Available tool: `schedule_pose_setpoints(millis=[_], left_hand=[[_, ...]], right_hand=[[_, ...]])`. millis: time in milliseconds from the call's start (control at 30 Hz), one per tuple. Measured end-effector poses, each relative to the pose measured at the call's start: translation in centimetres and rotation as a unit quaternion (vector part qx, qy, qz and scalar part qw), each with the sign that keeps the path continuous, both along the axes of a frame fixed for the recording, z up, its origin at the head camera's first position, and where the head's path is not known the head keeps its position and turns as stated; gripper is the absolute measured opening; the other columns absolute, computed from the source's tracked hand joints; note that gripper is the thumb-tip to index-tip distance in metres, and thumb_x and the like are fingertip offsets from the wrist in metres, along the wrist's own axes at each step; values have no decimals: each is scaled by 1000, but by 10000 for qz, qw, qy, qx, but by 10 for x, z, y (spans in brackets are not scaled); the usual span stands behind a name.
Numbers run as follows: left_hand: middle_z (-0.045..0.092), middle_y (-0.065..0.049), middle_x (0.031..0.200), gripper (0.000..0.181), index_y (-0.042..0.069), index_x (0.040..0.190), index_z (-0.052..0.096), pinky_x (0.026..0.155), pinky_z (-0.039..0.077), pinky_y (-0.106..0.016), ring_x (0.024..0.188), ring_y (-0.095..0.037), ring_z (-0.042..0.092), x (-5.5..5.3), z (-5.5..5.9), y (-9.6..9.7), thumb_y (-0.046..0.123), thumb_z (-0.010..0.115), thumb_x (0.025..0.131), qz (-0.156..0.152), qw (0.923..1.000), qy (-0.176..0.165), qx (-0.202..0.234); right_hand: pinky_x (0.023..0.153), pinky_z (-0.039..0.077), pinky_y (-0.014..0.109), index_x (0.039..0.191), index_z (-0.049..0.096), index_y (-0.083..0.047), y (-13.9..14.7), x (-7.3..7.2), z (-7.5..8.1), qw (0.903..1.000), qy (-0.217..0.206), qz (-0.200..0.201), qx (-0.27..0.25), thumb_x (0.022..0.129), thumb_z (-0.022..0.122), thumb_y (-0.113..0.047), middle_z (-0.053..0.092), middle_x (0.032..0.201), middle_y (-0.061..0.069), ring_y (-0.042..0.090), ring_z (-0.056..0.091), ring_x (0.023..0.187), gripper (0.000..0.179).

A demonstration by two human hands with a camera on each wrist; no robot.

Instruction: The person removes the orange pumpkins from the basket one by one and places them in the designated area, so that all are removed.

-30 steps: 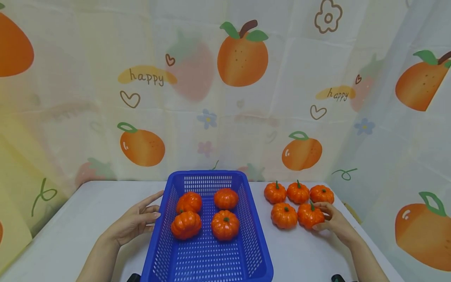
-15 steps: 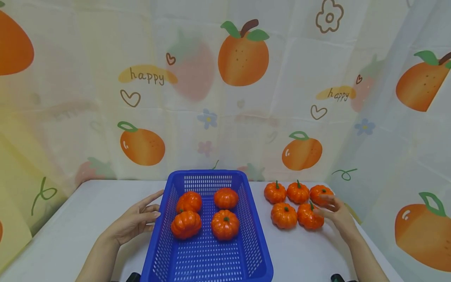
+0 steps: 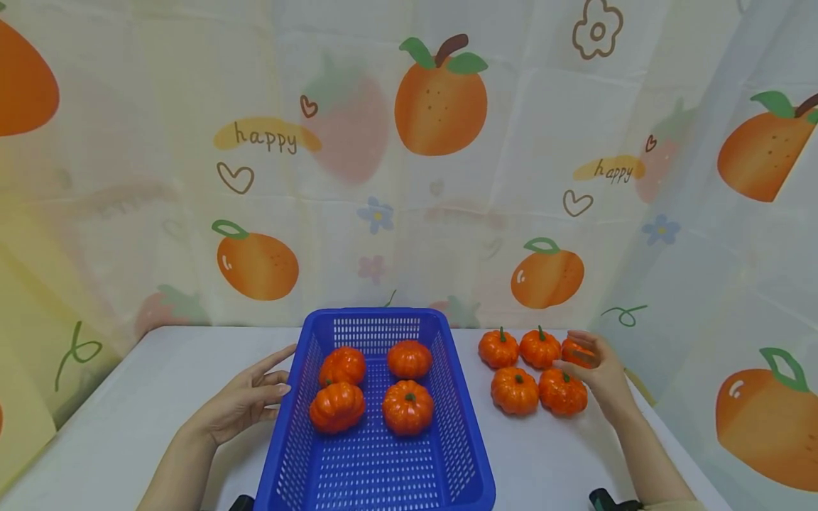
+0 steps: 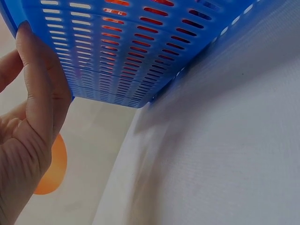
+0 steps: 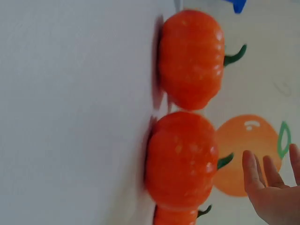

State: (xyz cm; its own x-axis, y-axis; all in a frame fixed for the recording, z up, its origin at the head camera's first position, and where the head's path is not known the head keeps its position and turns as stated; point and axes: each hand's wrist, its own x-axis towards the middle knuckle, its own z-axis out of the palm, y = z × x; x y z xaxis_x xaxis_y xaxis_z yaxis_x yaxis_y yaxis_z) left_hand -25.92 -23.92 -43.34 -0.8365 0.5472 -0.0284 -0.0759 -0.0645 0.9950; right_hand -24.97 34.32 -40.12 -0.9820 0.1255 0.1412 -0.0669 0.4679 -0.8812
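Note:
My left hand (image 3: pixel 243 404) rests its fingertips against the left side of a blue perforated plastic basket (image 3: pixel 377 475), fingers extended along the rim. In the left wrist view, fingers (image 4: pixel 40 79) touch the basket's slotted wall (image 4: pixel 126 61). Four-sided and deep, the basket contains several small orange pumpkins. My right hand (image 3: pixel 601 372) hovers over the back right pumpkin (image 3: pixel 575 353) of a group on the table, partly covering it. Just in front sits another pumpkin (image 3: pixel 563 392) with a green stem. The right wrist view shows the hand (image 5: pixel 274 190) with fingers spread, apart from the nearest pumpkin (image 5: pixel 182 159).
Left of that group stand more pumpkins, one in front (image 3: pixel 515 391) and two behind, including a back left pumpkin (image 3: pixel 498 348). The white table (image 3: pixel 543 461) ends at a fruit-printed curtain (image 3: pixel 447 213). The basket stands left of the group.
My right hand has let go of the front right pumpkin, risen, and moved back over the one behind it. The left hand and basket stay put.

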Motion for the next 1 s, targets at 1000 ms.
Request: schedule_pose_setpoints(millis=[1000], left_hand=[[63,9,106,70,20,160,9,84,60,-26,94,-6,69,1,0,0,6,45,102,-95,9998,1,151]], right_hand=[[107,47,56,146,35,-14,-151,17,25,9466,32,3173,-568,83,78,-22,36,153,20,46,43,138,77]])
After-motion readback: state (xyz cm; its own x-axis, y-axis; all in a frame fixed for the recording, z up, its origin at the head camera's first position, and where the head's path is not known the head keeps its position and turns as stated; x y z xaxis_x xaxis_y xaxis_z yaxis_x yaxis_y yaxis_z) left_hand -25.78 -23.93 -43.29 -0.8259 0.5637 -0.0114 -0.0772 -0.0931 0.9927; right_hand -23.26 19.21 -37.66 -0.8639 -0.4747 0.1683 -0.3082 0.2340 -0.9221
